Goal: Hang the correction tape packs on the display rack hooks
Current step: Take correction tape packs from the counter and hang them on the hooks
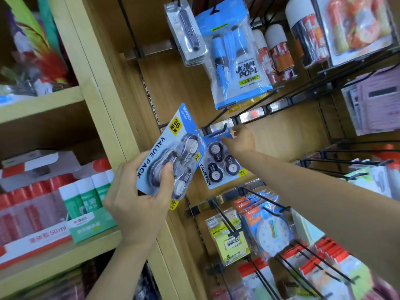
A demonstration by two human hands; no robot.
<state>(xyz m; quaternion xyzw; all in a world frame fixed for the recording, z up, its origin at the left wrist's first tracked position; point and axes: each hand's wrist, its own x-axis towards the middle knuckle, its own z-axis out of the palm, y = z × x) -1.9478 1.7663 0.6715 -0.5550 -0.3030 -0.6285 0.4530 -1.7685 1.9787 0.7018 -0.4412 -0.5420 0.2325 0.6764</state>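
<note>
My left hand [140,198] grips a small stack of blue "VALUE PACK" correction tape packs [171,152], thumb across the front blister, tilted to the right. Another blue correction tape pack [218,163] hangs on a black display hook [220,131] against the wooden back panel. My right hand [240,141] reaches up to the top of that hanging pack, fingertips at its hang tab by the hook; whether they pinch the card is unclear.
A jump rope pack [236,61] hangs above. Bare black hooks [346,163] jut out at the right. Sticky notes [229,239] and a toy clock pack [272,232] hang below. Glue bottles [86,198] fill the wooden shelf at left.
</note>
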